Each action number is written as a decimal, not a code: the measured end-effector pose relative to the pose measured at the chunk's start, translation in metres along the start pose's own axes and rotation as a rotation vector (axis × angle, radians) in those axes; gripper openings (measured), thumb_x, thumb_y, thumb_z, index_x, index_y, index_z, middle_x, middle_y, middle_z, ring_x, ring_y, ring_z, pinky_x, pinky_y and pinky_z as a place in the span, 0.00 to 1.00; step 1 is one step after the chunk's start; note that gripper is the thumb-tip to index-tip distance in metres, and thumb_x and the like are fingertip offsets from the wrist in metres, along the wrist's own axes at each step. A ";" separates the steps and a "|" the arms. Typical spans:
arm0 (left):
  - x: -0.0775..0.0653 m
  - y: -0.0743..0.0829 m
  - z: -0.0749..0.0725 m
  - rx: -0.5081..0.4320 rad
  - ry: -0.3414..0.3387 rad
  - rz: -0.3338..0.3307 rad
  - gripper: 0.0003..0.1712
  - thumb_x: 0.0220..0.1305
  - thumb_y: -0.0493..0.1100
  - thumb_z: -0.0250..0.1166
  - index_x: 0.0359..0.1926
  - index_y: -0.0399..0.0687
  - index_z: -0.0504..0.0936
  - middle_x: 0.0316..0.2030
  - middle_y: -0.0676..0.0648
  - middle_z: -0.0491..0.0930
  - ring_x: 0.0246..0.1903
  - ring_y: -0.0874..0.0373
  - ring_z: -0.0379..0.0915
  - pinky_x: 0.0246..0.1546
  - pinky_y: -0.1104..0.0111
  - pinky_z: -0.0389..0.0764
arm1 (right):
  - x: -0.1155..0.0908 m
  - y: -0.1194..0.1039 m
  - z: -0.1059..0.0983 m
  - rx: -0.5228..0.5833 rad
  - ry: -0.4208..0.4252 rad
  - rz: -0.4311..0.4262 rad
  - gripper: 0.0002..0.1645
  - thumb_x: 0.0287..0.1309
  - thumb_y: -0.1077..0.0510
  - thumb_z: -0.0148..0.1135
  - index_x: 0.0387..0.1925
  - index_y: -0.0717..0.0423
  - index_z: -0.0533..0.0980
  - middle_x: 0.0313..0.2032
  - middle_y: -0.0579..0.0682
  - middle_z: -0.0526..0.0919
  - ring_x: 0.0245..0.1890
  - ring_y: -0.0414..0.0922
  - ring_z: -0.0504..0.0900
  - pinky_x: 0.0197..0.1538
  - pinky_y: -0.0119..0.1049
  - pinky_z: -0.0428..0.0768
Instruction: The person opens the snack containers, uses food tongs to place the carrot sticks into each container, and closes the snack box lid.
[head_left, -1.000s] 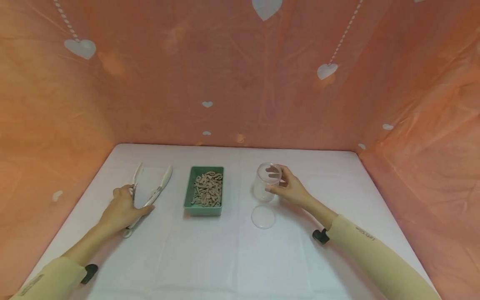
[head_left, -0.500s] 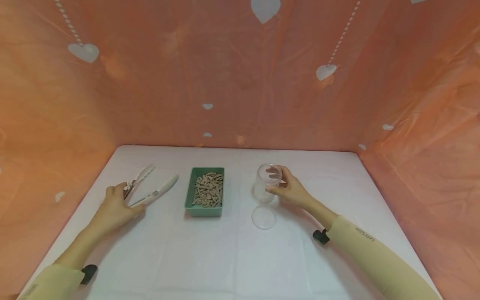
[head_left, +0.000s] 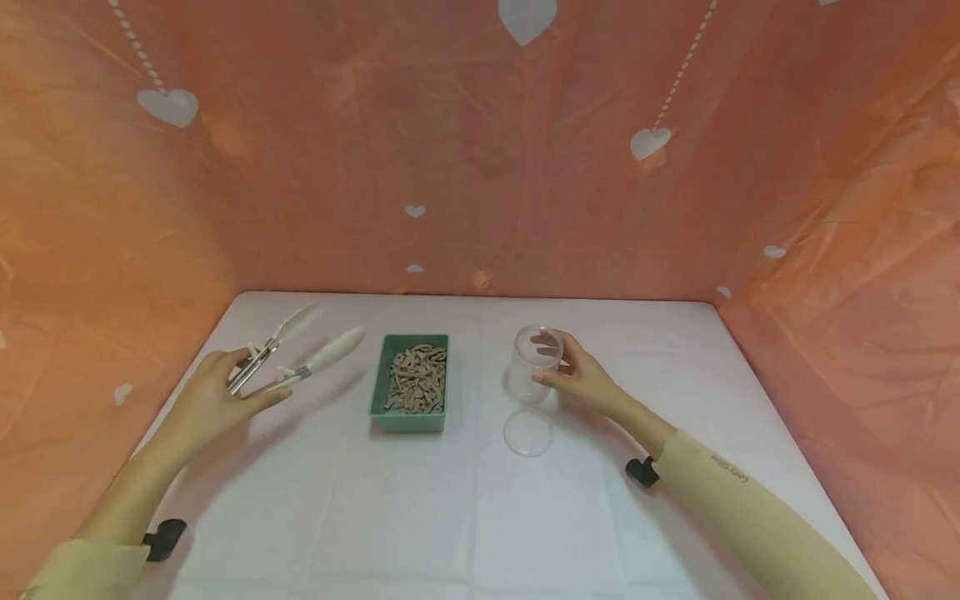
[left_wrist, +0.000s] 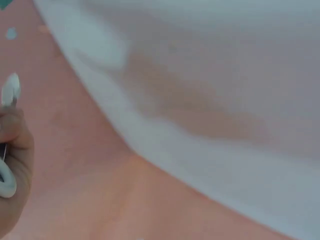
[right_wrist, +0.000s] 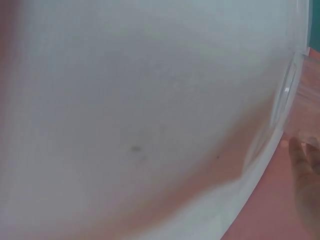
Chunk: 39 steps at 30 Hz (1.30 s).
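My left hand (head_left: 212, 398) grips a pair of tongs (head_left: 335, 350) with white tips and metal arms, raised above the left side of the table with the arms spread apart. In the left wrist view only the edge of that hand (left_wrist: 17, 150) shows, with a white tip and a white ring of the tongs. On the right, my right hand (head_left: 581, 379) holds a clear jar (head_left: 527, 385) that stands upright, its fingers around the far side and thumb on the near side. Between the hands sits a green tray (head_left: 414, 423) of small brown twisted pieces (head_left: 417, 379).
A clear round lid (head_left: 528, 433) lies flat on the white table (head_left: 420, 517), just in front of the jar. Orange cloth (head_left: 480, 150) with white hearts hangs at the back and along both sides.
My left hand has lifted the tongs off the table; their tips have turned and shifted right toward the tray. The right hand, jar, lid and tray stay in place.
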<state>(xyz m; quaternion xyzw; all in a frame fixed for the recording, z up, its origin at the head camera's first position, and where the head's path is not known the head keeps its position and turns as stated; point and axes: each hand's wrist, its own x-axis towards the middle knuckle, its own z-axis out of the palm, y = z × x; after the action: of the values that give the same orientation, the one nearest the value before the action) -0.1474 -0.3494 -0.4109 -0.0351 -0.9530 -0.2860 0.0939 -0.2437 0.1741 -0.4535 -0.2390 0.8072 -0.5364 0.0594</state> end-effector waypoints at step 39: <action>0.075 0.081 0.007 0.290 -0.439 0.464 0.46 0.51 0.60 0.80 0.66 0.41 0.79 0.53 0.51 0.77 0.41 0.58 0.78 0.34 0.56 0.80 | 0.000 0.001 0.000 0.017 0.005 0.034 0.44 0.62 0.66 0.72 0.75 0.62 0.62 0.71 0.64 0.71 0.70 0.63 0.71 0.68 0.50 0.73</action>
<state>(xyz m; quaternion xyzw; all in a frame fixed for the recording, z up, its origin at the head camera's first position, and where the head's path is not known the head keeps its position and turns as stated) -0.2122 -0.2768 -0.3585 -0.2977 -0.9478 -0.1040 -0.0468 -0.2444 0.1742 -0.4547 -0.2233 0.8066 -0.5429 0.0686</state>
